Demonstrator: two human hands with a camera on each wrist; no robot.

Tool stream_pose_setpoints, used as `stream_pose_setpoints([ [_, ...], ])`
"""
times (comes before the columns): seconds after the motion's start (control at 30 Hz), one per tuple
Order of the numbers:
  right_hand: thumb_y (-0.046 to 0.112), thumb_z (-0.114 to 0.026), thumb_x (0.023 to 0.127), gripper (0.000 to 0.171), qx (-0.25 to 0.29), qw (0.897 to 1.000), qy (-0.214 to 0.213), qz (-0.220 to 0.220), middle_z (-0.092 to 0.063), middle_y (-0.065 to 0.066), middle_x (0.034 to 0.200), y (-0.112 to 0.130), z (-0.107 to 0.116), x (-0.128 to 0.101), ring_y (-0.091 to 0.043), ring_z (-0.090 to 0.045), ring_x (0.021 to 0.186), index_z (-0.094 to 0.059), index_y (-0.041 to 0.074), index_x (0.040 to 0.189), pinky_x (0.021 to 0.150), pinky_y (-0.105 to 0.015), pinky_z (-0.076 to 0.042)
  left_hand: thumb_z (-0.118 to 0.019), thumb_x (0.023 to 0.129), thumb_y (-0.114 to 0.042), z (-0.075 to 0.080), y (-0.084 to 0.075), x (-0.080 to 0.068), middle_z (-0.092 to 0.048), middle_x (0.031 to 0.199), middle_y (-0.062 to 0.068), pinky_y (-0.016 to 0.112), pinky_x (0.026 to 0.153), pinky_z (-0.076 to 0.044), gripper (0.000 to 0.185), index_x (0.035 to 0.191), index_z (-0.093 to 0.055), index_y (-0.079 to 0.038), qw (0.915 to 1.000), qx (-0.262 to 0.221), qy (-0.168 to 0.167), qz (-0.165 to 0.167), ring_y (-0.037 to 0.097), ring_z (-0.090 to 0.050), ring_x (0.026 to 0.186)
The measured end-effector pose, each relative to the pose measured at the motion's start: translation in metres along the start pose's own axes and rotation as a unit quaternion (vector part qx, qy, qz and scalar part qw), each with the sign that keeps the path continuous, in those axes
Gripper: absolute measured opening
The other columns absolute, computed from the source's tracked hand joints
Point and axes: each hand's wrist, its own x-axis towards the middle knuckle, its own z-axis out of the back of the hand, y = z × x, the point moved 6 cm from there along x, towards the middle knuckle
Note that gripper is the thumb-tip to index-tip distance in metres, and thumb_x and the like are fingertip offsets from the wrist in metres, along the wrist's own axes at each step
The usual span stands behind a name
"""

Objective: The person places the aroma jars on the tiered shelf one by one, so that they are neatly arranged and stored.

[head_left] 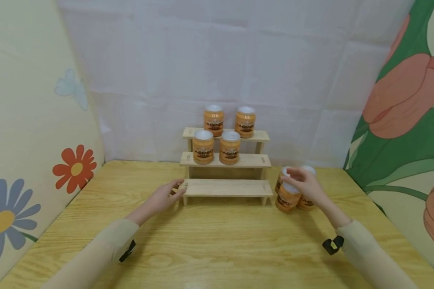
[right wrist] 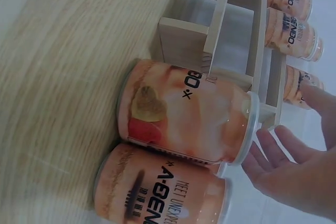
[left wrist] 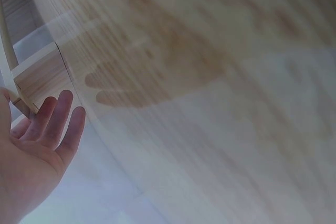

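Note:
My right hand (head_left: 304, 185) hovers at the silvery lids of three orange cans on the table, its fingers loosely spread and slightly bent. The front can (head_left: 287, 199) stands before a back-left can (head_left: 278, 184) and a right-hand can (head_left: 306, 204). In the right wrist view, the fingertips come right at the rim of the nearest can (right wrist: 184, 111). My left hand (head_left: 163, 196) is at the left end of a three-step wooden stand (head_left: 228, 188). Its fingers extend beside the lowest step's end in the left wrist view, palm empty.
Two orange cans stand on the top step (head_left: 262, 135), and two more on the left and middle of the second step (head_left: 253, 160). The lowest step bears nothing. A white cloth (head_left: 148, 80) hangs behind the wood-grain table (head_left: 217, 249); flower-patterned panels flank both sides.

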Motion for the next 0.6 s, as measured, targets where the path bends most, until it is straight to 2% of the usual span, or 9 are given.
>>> stream_pose_setpoints([
  [0.17, 0.034, -0.06, 0.092, 0.059, 0.001, 1.0, 0.003, -0.002, -0.048, -0.025, 0.135, -0.0037, 0.0001, -0.0055, -0.038, -0.051, 0.119, -0.044, -0.003, 0.136, 0.095, -0.05, -0.046, -0.048, 0.099, -0.033, -0.0005, 0.0008, 0.0008, -0.052, 0.127, 0.029, 0.037, 0.075, -0.054, 0.056, 0.141, -0.036, 0.003, 1.0, 0.003, 0.002, 0.005, 0.031, -0.061, 0.099],
  [0.3, 0.027, -0.063, 0.091, 0.056, -0.01, 1.0, -0.015, 0.005, -0.049, -0.027, 0.133, -0.0037, 0.0008, -0.0085, -0.04, -0.052, 0.117, -0.046, -0.006, 0.134, 0.095, -0.05, -0.046, -0.048, 0.099, -0.032, -0.0008, 0.0009, 0.0003, -0.052, 0.126, 0.029, 0.038, 0.075, -0.054, 0.056, 0.141, -0.036, 0.004, 1.0, 0.004, 0.004, 0.007, 0.031, -0.061, 0.098],
  [0.6, 0.016, -0.067, 0.088, 0.049, -0.101, 0.994, -0.029, 0.031, -0.054, -0.029, 0.127, -0.0047, 0.0007, -0.0098, -0.044, -0.053, 0.113, -0.051, -0.008, 0.128, 0.092, -0.053, -0.046, -0.046, 0.1, -0.033, -0.0011, -0.0001, 0.0012, -0.051, 0.128, 0.029, 0.036, 0.074, -0.054, 0.056, 0.141, -0.035, 0.003, 0.9999, -0.002, 0.004, 0.012, 0.03, -0.061, 0.099],
])
